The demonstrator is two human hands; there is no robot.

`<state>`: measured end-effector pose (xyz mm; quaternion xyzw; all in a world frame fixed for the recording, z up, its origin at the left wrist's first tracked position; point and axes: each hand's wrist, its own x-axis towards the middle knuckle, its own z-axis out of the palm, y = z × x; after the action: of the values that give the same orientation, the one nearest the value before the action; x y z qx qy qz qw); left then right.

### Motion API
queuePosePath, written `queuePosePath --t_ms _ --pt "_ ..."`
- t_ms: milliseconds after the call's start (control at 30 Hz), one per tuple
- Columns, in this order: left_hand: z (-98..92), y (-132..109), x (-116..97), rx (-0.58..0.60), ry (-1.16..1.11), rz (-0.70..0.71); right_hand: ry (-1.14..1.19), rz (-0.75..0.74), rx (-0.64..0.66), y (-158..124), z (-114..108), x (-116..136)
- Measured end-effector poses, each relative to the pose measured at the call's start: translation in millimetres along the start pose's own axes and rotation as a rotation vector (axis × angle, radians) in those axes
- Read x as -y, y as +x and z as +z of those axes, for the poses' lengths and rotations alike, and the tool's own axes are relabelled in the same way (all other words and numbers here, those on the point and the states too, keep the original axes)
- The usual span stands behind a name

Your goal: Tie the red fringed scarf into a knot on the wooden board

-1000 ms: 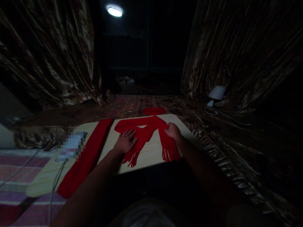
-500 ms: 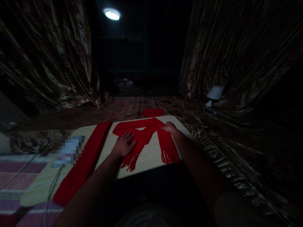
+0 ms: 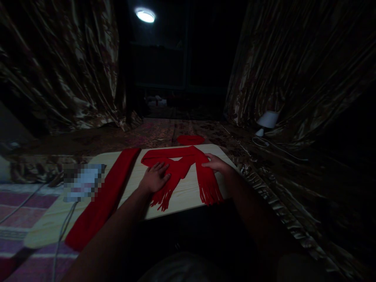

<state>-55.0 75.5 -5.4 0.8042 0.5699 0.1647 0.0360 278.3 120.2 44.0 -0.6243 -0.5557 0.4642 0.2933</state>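
Observation:
A red fringed scarf (image 3: 184,166) lies folded across the wooden board, its two tasselled ends spread toward me. My left hand (image 3: 155,177) is open, resting palm down with fingers apart on the left part of this scarf. At the scarf's right tail, my right hand (image 3: 217,163) holds the outer edge, the thumb over the cloth; the other fingertips are partly hidden. Left of my left hand, a long folded strip of red cloth (image 3: 107,196) lies slantwise over the board.
The pale wooden board (image 3: 141,180) has a blurred-out device (image 3: 86,182) with a cable at its left. Beyond the far edge lies a round red item (image 3: 190,139). A small white lamp (image 3: 268,119) with a cord stands at the right, near patterned curtains (image 3: 264,58).
My right hand has shifted slightly right and down along the scarf's right tail, its fingers more spread. My left hand stays on the scarf. The view has tilted slightly.

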Motion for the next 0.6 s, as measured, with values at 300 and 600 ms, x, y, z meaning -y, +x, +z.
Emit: queuePosePath --t_ms 300,600 --pt "-0.5 -0.1 -1.1 0.016 0.013 -0.007 0.323 -0.176 0.43 -36.6 -1.7 -17.9" --pt "1.2 0.1 0.9 0.003 -0.005 0.003 0.733 -0.397 0.153 -32.6 47.1 46.5"
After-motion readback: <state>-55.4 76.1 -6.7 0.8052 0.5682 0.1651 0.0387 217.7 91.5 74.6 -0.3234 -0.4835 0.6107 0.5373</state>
